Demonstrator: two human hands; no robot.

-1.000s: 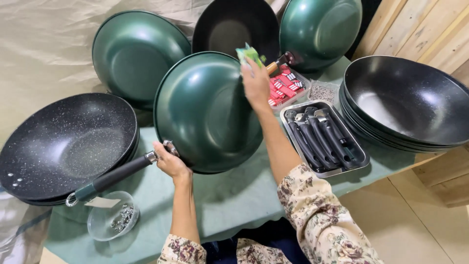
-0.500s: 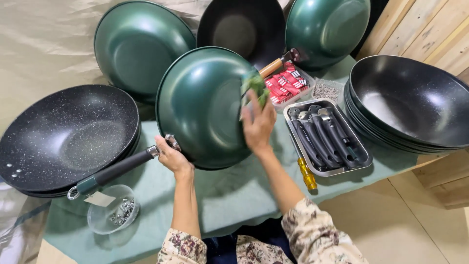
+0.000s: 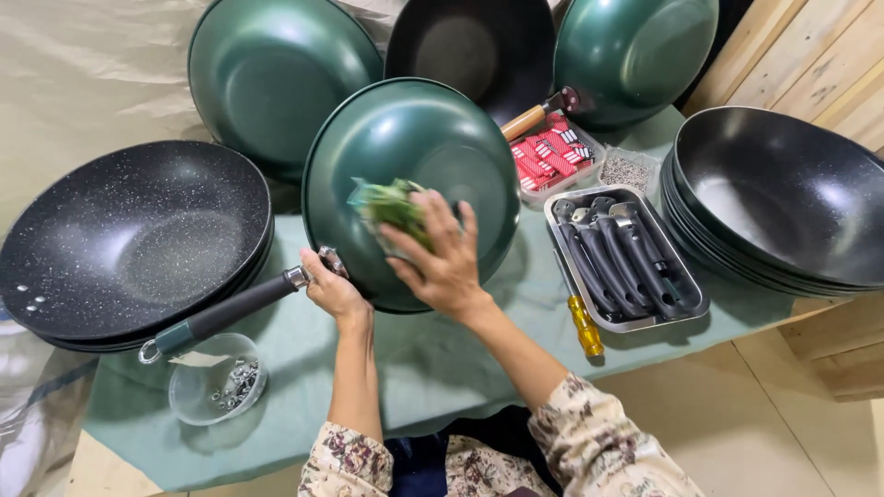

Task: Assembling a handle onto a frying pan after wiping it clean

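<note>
A dark green wok (image 3: 433, 147) stands tilted on its edge over the green cloth, its outer side facing me. My left hand (image 3: 330, 287) grips it at the metal bracket where the dark handle (image 3: 216, 317) joins the rim. My right hand (image 3: 442, 253) presses a crumpled green rag (image 3: 391, 204) flat against the wok's lower middle.
A stack of black speckled woks (image 3: 120, 248) lies at left, black woks (image 3: 783, 198) at right, more green and black woks (image 3: 267, 78) behind. A steel tray of handles (image 3: 624, 258), a red-packet box (image 3: 548, 158), a yellow screwdriver (image 3: 585, 327) and a clear bowl of screws (image 3: 216, 382) sit nearby.
My right hand with the rag has slid down the wok's outer side from the upper right rim to the lower middle. My left hand has kept its grip.
</note>
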